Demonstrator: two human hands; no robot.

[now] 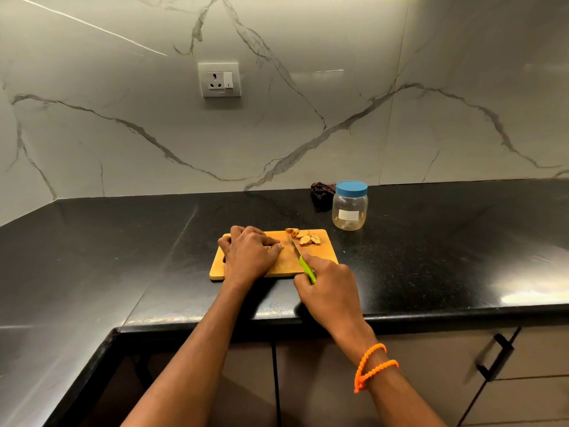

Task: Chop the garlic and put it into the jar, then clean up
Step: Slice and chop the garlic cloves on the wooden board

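The left hand [248, 257] curls down over a garlic piece on the board [320, 257], its fingertips just beside the blade of the knife [300, 257] that the right hand [331, 291] grips by the green handle, so a slip could nick them. Tan garlic slices [304, 237] lie at the board's far corner; the jar [350, 206] nearby is still lidded.

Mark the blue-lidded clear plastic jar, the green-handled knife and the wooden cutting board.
Blue-lidded clear plastic jar [350, 208]: head view, clear wall.
Green-handled knife [294, 245]: head view, blade.
Wooden cutting board [321, 252]: head view, bare right part.
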